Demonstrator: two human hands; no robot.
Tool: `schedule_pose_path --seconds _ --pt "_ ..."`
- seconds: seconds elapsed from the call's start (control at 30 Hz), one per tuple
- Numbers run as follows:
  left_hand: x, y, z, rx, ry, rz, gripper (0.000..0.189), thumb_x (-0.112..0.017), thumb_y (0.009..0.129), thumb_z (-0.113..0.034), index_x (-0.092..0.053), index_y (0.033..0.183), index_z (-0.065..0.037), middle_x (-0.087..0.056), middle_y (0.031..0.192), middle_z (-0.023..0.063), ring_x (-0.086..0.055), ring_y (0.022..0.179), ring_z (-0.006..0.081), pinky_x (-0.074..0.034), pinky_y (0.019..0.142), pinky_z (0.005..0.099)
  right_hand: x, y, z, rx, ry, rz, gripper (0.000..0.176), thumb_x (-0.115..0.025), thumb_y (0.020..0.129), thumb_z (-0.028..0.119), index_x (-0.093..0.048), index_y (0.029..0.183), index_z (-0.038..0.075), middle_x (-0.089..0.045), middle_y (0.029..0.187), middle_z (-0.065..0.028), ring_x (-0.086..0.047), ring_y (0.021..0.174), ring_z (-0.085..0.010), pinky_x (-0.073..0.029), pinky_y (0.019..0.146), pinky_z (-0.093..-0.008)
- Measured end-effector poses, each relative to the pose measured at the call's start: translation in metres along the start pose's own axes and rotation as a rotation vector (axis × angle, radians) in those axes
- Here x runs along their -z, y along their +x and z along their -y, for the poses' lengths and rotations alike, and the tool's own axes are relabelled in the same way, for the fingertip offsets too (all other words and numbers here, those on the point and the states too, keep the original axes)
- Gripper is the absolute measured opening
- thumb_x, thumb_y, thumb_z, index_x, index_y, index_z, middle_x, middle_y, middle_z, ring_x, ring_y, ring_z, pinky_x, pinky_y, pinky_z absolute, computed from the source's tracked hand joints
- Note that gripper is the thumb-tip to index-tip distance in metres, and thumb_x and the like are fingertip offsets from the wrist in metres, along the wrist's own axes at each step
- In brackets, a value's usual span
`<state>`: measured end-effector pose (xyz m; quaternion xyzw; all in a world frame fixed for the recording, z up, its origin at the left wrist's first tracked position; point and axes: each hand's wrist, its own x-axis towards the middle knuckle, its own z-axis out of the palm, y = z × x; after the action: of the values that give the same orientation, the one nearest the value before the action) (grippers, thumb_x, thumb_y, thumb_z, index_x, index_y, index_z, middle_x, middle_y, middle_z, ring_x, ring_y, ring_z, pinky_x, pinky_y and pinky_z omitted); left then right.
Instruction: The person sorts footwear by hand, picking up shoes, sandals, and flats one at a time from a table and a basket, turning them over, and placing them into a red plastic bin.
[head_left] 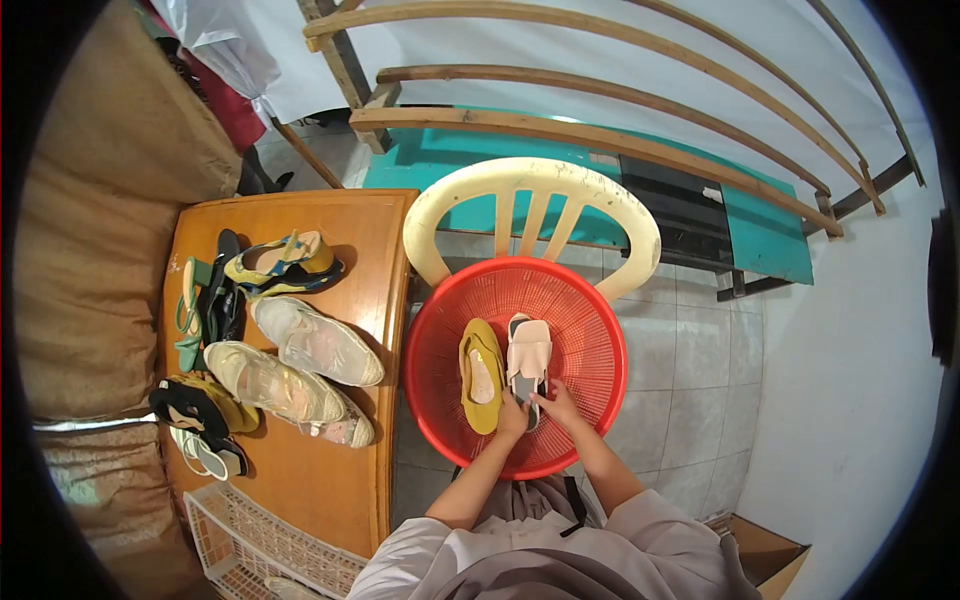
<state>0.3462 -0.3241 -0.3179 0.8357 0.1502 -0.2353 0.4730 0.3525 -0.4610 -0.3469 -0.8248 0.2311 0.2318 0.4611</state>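
So the person is leaning over a red basket [603, 330] that's sitting on the seat of a cream plastic chair [530, 178], and both hands are working at the near end of a pale sandal [528, 345] lying in the middle of it. The right hand [562, 405] is curling its fingers around the sandal's heel end, so I'd call that gripping. The left hand [512, 417] is pressing in on the same end from the other side, but I can't tell if it's actually closing on anything or just touching. The sandal is lying flat, sole down. Its long axis is running from the basket's near rim toward the chair back, with the toe pointing away from the person and the heel at the hands. A yellow shoe [482, 375] is lying just beside it on the left, roughly parallel and facing the same way. My guess is the sandal is going to feel light, with a fairly stiff sole and a softer upper band, nothing fragile or slippery. The heel end or the sides of the sole are looking like the sensible places to hold it. More shoes are sitting on the wooden table [330, 480] to the left, well apart from the basket.
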Motion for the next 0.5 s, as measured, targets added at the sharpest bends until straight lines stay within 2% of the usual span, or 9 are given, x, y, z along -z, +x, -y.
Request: schedule_pose_path --seconds 0.1,0.13,0.23,0.27,0.37,0.4,0.5 --pt "0.024 -0.015 -0.008 -0.075 -0.003 0.03 0.059 -0.057 0.08 -0.02 -0.027 0.125 0.003 -0.051 0.109 0.0292 -0.052 0.101 0.04 -0.042 0.086 0.0408 0.004 -0.006 0.002 -0.024 0.048 -0.024 0.084 -0.073 0.062 0.048 -0.041 0.121 -0.004 -0.05 0.107 -0.0225 -0.052 0.097 -0.0302 -0.043 0.083 -0.0349" --pt "0.034 -0.021 -0.01 -0.106 -0.013 0.032 0.059 -0.057 0.08 -0.02 -0.027 0.125 0.002 -0.051 0.109 0.0289 -0.053 0.101 0.0392 -0.042 0.085 0.0407 0.004 -0.009 0.006 0.028 0.052 -0.067 0.079 -0.073 0.063 0.045 -0.043 0.118 -0.004 -0.055 0.1 -0.0203 -0.054 0.094 -0.0289 -0.044 0.081 -0.0344" --pt "0.066 -0.029 -0.015 -0.044 0.011 0.123 0.058 -0.058 0.078 -0.02 -0.03 0.125 -0.002 -0.053 0.108 0.0271 -0.055 0.1 0.0362 -0.043 0.085 0.0404 0.016 -0.021 0.035 0.006 0.055 0.023 0.074 -0.073 0.063 0.042 -0.045 0.115 -0.003 -0.056 0.097 -0.0196 -0.055 0.093 -0.0273 -0.044 0.081 -0.0328" --pt "0.07 -0.029 -0.008 -0.048 0.022 0.14 0.054 -0.059 0.078 -0.022 -0.035 0.124 -0.005 -0.056 0.105 0.0239 -0.057 0.098 0.0321 -0.045 0.082 0.0382 0.007 -0.009 0.024 0.032 -0.008 0.011 0.07 -0.073 0.064 0.038 -0.046 0.115 -0.002 -0.058 0.096 -0.0192 -0.056 0.091 -0.0274 -0.044 0.081 -0.0329" --pt "0.071 -0.024 0.013 -0.061 -0.04 0.174 0.051 -0.057 0.077 -0.028 -0.04 0.118 -0.004 -0.059 0.096 0.0234 -0.058 0.092 0.0354 -0.045 0.08 0.0385 -0.014 0.015 0.0 0.039 -0.001 0.02 0.069 -0.072 0.064 0.035 -0.045 0.116 -0.002 -0.056 0.103 -0.0203 -0.055 0.094 -0.0311 -0.043 0.085 -0.0356" --pt "0.071 -0.024 0.016 -0.041 -0.085 0.165 0.046 -0.057 0.078 -0.027 -0.044 0.116 -0.004 -0.06 0.096 0.0212 -0.059 0.092 0.0321 -0.046 0.079 0.0368 -0.012 0.007 0.014 0.014 -0.091 -0.016 0.068 -0.07 0.065 0.032 -0.043 0.118 -0.002 -0.053 0.11 -0.0222 -0.049 0.103 -0.0351 -0.038 0.091 -0.0385" --pt "0.096 -0.05 -0.005 -0.035 -0.232 0.118 0.04 -0.056 0.08 -0.023 -0.045 0.114 -0.003 -0.06 0.095 0.0186 -0.06 0.089 0.0268 -0.046 0.078 0.0335 -0.009 -0.018 0.049 0.033 -0.114 -0.07 0.068 -0.069 0.064 0.03 -0.042 0.117 -0.003 -0.049 0.113 -0.0244 -0.043 0.11 -0.037 -0.035 0.094 -0.0392"
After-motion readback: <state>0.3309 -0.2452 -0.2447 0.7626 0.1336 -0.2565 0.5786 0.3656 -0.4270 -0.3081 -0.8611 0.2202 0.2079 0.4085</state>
